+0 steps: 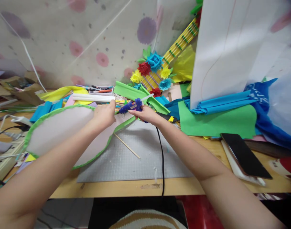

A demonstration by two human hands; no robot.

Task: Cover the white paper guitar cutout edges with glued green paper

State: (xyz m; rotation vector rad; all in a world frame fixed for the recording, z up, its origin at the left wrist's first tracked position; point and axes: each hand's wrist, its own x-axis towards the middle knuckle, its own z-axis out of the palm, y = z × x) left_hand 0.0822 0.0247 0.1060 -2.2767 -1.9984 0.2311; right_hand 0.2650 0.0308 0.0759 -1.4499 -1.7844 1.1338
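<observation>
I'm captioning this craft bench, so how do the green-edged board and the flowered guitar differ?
The green-edged board is pale and plain; the flowered guitar is yellow, dressed with bright flowers. The board sits low, reaching over the grey mat; the guitar slants upward farther back. The board's outline is curved, while the guitar has a long straight neck. Both show some green.

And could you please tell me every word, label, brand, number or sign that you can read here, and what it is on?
No text is clearly legible.
Glue gun: label too small to read.
Dark blue material: white lettering, too creased and blurred to read.
Red-and-white item: small dark marks, too blurred to tell whether they are letters.
</observation>
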